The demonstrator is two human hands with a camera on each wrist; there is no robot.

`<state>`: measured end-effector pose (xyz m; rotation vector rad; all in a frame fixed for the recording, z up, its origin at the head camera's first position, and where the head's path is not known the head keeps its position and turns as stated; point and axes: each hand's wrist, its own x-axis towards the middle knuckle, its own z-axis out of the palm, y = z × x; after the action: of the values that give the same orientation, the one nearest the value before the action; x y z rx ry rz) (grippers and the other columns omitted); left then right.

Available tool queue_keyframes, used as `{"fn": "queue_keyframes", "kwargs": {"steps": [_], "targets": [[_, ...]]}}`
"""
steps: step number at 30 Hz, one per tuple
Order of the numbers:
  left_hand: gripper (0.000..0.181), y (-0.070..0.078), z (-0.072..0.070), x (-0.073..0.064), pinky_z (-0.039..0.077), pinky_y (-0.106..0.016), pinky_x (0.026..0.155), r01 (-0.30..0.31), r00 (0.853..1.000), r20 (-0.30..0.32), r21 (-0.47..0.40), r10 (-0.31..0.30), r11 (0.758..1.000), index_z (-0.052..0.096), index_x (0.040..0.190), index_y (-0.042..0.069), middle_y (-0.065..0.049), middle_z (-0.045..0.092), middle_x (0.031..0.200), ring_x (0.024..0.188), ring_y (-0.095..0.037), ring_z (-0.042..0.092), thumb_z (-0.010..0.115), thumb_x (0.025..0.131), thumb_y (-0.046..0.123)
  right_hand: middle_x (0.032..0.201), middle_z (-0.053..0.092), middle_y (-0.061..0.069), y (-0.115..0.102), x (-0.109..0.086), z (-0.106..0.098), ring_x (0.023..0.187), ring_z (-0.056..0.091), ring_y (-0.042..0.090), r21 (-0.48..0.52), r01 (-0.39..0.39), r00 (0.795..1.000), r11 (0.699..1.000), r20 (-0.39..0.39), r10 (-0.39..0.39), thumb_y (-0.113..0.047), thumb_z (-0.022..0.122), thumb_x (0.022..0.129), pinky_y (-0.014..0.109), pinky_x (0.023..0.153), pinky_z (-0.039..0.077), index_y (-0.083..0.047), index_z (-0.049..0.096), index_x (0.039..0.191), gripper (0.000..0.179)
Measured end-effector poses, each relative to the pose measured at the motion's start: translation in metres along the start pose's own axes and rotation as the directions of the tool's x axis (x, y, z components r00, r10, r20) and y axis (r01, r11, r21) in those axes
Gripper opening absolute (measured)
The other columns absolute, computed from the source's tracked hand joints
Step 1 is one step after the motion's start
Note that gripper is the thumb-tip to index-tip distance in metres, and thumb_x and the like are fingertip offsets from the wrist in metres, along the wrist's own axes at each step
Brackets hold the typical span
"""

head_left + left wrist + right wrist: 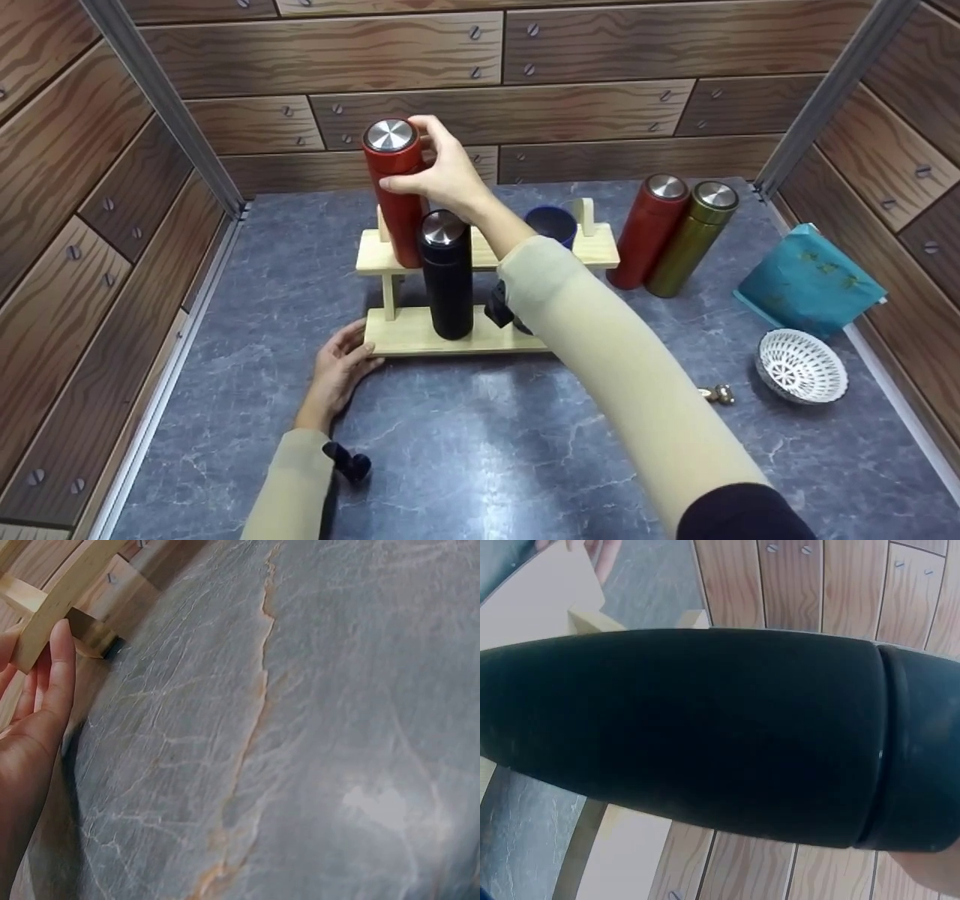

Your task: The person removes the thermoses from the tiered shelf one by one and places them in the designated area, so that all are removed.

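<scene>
My right hand (442, 169) grips the upper part of a red thermos (402, 217), thumb on the near side and fingers behind. This thermos stands upright over the left end of the top tier of a two-tier wooden rack (487, 341). Directly in front, a black thermos (448, 292) stands on the lower tier; it fills most of the right wrist view and hides the red one there. With thumb and fingers, my left hand (339, 369) pinches the left end of the lower tier. A dark blue cup (551, 223) sits on the top tier, partly behind my right forearm.
Right of the rack stand another red thermos (649, 232) and a gold-green thermos (690, 240), side by side. Farther right are a teal packet (814, 281), a white openwork bowl (801, 367) and a small brown figure (722, 394). Wood-patterned walls (405, 56) enclose the grey marbled table (465, 450).
</scene>
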<state>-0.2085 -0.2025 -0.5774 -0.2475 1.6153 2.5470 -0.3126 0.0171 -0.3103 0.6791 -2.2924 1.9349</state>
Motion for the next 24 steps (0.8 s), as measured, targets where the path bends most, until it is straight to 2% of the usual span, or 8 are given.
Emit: {"fn": "queue_keyframes", "kwargs": {"steps": [5,12,15,19,21,24], "targets": [[0.055,-0.002,0.003,0.001,0.055,-0.039,0.080,-0.004,1.000,0.000,-0.015,0.004,1.000,0.045,0.133,0.002,-0.017,0.046,0.128,0.099,-0.026,0.057,0.065,0.082,-0.005,0.110,0.056,0.008,-0.006,-0.006,-0.012,0.097,0.058,0.022,-0.042,0.020,1.000,0.999,-0.014,-0.020,-0.012,0.084,0.065,0.030,0.081,0.050,-0.012,0.048,0.125,0.070],[0.055,-0.003,0.008,0.003,0.055,-0.040,0.079,0.000,1.000,0.013,-0.018,0.000,1.000,0.046,0.132,0.002,-0.017,0.047,0.126,0.099,-0.026,0.057,0.066,0.082,-0.005,0.110,0.056,0.012,-0.035,-0.026,-0.030,0.095,0.058,0.027,-0.060,0.024,0.998,0.998,-0.054,-0.027,-0.005,0.081,0.066,0.030,0.081,0.050,-0.006,0.048,0.124,0.067],[0.056,-0.005,0.009,0.004,0.055,-0.040,0.080,-0.003,1.000,0.023,-0.009,0.004,1.000,0.044,0.133,0.002,-0.018,0.046,0.128,0.101,-0.026,0.057,0.066,0.082,-0.004,0.110,0.055,0.010,-0.030,-0.025,-0.039,0.094,0.058,0.025,-0.055,0.034,0.997,0.998,-0.074,-0.038,-0.009,0.083,0.065,0.030,0.080,0.050,-0.009,0.048,0.124,0.068],[0.055,-0.011,0.009,0.007,0.056,-0.038,0.077,-0.021,1.000,0.007,0.009,0.021,1.000,0.044,0.134,0.000,-0.020,0.045,0.128,0.101,-0.028,0.056,0.064,0.083,-0.005,0.111,0.056,0.007,-0.020,-0.022,-0.052,0.094,0.058,0.025,-0.041,0.038,0.994,0.998,-0.104,-0.042,-0.012,0.085,0.063,0.033,0.080,0.051,-0.014,0.049,0.125,0.071],[0.053,-0.011,0.011,0.006,0.056,-0.037,0.076,-0.032,0.999,0.017,0.011,0.032,0.999,0.044,0.133,-0.001,-0.019,0.047,0.126,0.099,-0.027,0.057,0.063,0.084,-0.006,0.112,0.056,0.006,-0.019,-0.023,-0.058,0.095,0.058,0.025,-0.041,0.033,0.992,0.999,-0.120,-0.038,-0.013,0.086,0.063,0.034,0.080,0.051,-0.016,0.049,0.125,0.072],[0.050,-0.010,0.010,0.002,0.057,-0.036,0.073,-0.074,0.990,0.119,-0.063,0.081,0.995,0.047,0.131,-0.001,-0.019,0.050,0.123,0.097,-0.026,0.058,0.064,0.084,-0.005,0.113,0.057,0.006,-0.023,-0.026,-0.068,0.095,0.058,0.024,-0.055,0.032,0.989,0.998,-0.145,-0.039,-0.013,0.086,0.062,0.033,0.081,0.051,-0.016,0.048,0.125,0.074]]}}
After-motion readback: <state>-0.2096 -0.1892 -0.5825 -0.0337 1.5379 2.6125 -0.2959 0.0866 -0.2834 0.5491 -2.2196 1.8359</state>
